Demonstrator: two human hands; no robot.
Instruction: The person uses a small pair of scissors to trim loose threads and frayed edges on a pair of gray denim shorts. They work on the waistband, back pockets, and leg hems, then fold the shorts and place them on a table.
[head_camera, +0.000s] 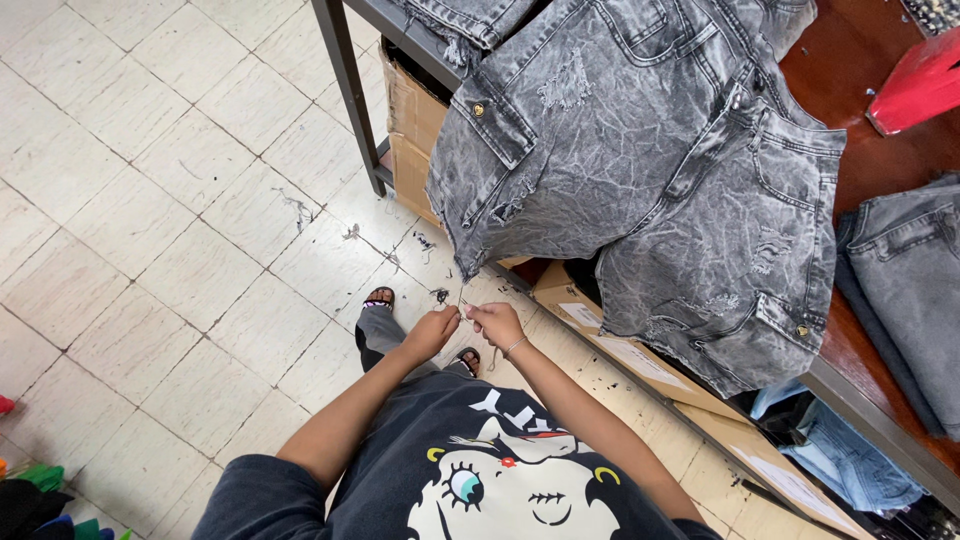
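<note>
Head view: both hands (463, 322) pinch a thin thread (461, 296), barely visible, below grey jeans (640, 170)

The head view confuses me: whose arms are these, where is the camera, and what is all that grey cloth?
No machine here: a person wears a camera on the head, and it looks straight down. So you see their dark printed shirt at the bottom and both bare arms reaching forward. The left hand and right hand meet above the tiled floor, pinching a thin thread that hangs from the lower edge of the grey jeans. Those washed-grey jeans are draped over the edge of a table with a dark red top. More jeans lie at the right, a red thing sits at the top right, and cardboard boxes stand under the table. Thread scraps dot the floor, and sandalled feet show below the hands.
</note>
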